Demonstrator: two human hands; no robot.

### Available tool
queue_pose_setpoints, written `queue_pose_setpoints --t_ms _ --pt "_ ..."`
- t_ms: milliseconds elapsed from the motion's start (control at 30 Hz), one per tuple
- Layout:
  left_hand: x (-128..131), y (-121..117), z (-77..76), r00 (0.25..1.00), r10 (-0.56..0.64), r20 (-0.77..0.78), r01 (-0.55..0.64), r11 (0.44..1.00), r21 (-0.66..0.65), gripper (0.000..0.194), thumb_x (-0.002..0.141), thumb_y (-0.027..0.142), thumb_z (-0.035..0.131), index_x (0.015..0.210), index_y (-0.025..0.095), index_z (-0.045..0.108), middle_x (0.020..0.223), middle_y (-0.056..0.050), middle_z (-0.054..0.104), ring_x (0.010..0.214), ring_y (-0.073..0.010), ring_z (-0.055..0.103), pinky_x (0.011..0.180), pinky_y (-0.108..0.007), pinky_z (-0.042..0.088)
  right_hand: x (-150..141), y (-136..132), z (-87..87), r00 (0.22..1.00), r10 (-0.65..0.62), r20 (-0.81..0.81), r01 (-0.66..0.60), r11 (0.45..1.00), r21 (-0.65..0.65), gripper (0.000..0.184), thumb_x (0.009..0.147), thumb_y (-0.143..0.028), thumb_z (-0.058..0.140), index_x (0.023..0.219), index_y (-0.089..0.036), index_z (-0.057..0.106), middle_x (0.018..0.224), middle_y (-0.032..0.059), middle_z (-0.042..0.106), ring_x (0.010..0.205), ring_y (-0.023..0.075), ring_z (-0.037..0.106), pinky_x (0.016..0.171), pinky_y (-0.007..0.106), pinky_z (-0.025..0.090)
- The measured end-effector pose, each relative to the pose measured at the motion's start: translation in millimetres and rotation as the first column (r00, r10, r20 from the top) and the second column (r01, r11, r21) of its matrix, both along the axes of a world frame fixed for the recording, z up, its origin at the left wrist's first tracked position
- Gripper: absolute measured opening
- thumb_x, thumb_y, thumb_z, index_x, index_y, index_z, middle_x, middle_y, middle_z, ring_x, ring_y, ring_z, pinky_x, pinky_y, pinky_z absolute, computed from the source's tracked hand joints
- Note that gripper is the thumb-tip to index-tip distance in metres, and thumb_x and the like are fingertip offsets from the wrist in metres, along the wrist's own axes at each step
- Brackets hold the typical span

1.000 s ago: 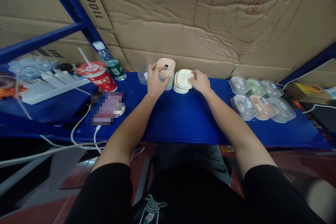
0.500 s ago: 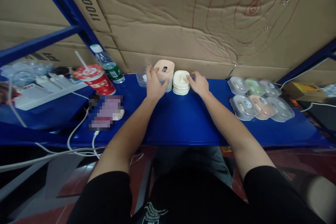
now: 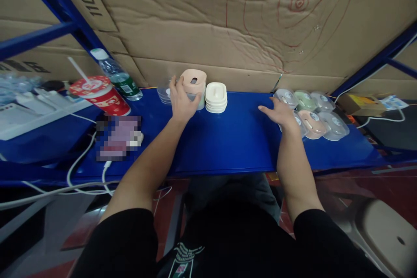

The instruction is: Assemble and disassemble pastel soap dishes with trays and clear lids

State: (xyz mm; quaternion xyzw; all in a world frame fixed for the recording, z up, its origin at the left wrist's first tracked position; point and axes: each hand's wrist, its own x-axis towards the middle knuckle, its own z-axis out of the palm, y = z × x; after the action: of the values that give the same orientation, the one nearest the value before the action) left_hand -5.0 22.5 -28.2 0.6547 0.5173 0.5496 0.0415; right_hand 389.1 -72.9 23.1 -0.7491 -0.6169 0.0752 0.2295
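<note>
My left hand (image 3: 182, 100) rests with spread fingers against the front and left of a stack of rounded-square pieces with a peach, slotted top (image 3: 194, 79). A grey-green layer shows lower in that stack. Just right of it stands a short stack of cream square lids (image 3: 216, 97), untouched. My right hand (image 3: 280, 112) is open, thumb and fingers apart, beside the group of clear-covered containers at the right. Among these are a green one (image 3: 305, 100), a peach one (image 3: 312, 124) and a grey one (image 3: 334, 126). My hand partly covers the nearest left one. Clear plastic covers (image 3: 163, 94) sit left of the peach stack.
On the left stand a red cup (image 3: 112, 103) with a straw, a water bottle (image 3: 122, 78) and a pixelated purple item (image 3: 122, 137) beside cables. Cardboard (image 3: 182, 17) walls the back of the blue table (image 3: 224, 147). A plastic stool (image 3: 387, 230) stands lower right.
My right hand has left the cream lids and moved right to the clear-covered containers. My left hand stays at the peach stack. The view has shifted slightly right.
</note>
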Motion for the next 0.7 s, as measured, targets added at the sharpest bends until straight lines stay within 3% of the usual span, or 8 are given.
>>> queue_pose_setpoints --t_ms 100,233,333,400,500,600,700 --pt "0 -4 3.3 1.000 0.031 -0.007 -0.031 0.999 -0.014 0.094 0.078 0.060 0.086 0.155 0.020 0.051 0.171 -0.026 0.037 0.164 -0.0487 0.033 0.136 -0.068 0.022 -24 -5 2.7 0.991 0.134 -0.003 -0.134 0.991 0.017 0.091 0.089 -0.071 0.073 0.161 -0.018 0.056 0.171 0.0260 0.048 0.162 0.0513 0.039 0.126 0.079 0.033" --pt "-4 -6 6.3 0.998 0.059 -0.031 -0.060 0.998 -0.018 0.097 0.077 0.062 0.086 0.156 0.021 0.049 0.171 -0.026 0.038 0.165 -0.0483 0.031 0.136 -0.069 0.019 -64 -13 9.5 0.930 0.367 0.018 -0.367 0.925 0.098 0.091 0.092 -0.070 0.072 0.164 -0.019 0.052 0.178 0.0211 0.039 0.169 0.0420 0.030 0.133 0.066 0.033" --pt "-6 -8 8.4 0.997 0.078 -0.029 -0.078 0.997 -0.003 0.098 0.077 0.064 0.085 0.157 0.021 0.048 0.171 -0.026 0.039 0.165 -0.0474 0.031 0.135 -0.068 0.020 -70 -14 11.9 0.930 0.361 0.071 -0.365 0.930 0.050 0.093 0.091 -0.070 0.074 0.166 -0.021 0.050 0.179 0.0196 0.038 0.170 0.0436 0.025 0.132 0.072 0.029" --pt "-6 -10 10.6 0.996 0.079 -0.029 -0.078 0.997 0.014 0.098 0.078 0.064 0.084 0.158 0.021 0.047 0.171 -0.025 0.039 0.165 -0.0469 0.030 0.136 -0.068 0.018 -65 -14 11.4 0.935 0.343 0.091 -0.337 0.939 -0.071 0.094 0.089 -0.070 0.077 0.166 -0.023 0.051 0.178 0.0193 0.041 0.168 0.0475 0.028 0.129 0.078 0.028" --pt "-3 -17 15.5 0.997 0.065 -0.038 -0.064 0.997 0.041 0.098 0.080 0.064 0.082 0.160 0.020 0.046 0.171 -0.025 0.039 0.166 -0.0471 0.028 0.136 -0.068 0.014 -55 -13 9.9 0.916 0.390 0.092 -0.367 0.909 -0.196 0.101 0.082 -0.073 0.082 0.167 -0.028 0.050 0.178 0.0171 0.042 0.165 0.0492 0.033 0.127 0.079 0.032" --pt "2 -28 22.0 0.996 0.054 -0.073 -0.048 0.995 0.082 0.095 0.082 0.065 0.081 0.159 0.020 0.048 0.170 -0.024 0.042 0.165 -0.0465 0.032 0.136 -0.068 0.016 -57 -12 8.6 0.858 0.506 0.086 -0.478 0.849 -0.226 0.116 0.071 -0.068 0.092 0.170 -0.029 0.047 0.177 0.0175 0.043 0.162 0.0493 0.038 0.126 0.074 0.035" --pt "11 -41 29.2 0.989 -0.034 -0.141 0.051 0.992 0.116 0.086 0.081 0.067 0.082 0.150 0.021 0.057 0.164 -0.022 0.052 0.159 -0.0438 0.043 0.134 -0.064 0.027 -67 -11 6.5 0.787 0.614 0.062 -0.593 0.781 -0.196 0.113 0.069 -0.062 0.094 0.167 -0.026 0.052 0.168 0.0175 0.054 0.152 0.0479 0.051 0.123 0.067 0.041"
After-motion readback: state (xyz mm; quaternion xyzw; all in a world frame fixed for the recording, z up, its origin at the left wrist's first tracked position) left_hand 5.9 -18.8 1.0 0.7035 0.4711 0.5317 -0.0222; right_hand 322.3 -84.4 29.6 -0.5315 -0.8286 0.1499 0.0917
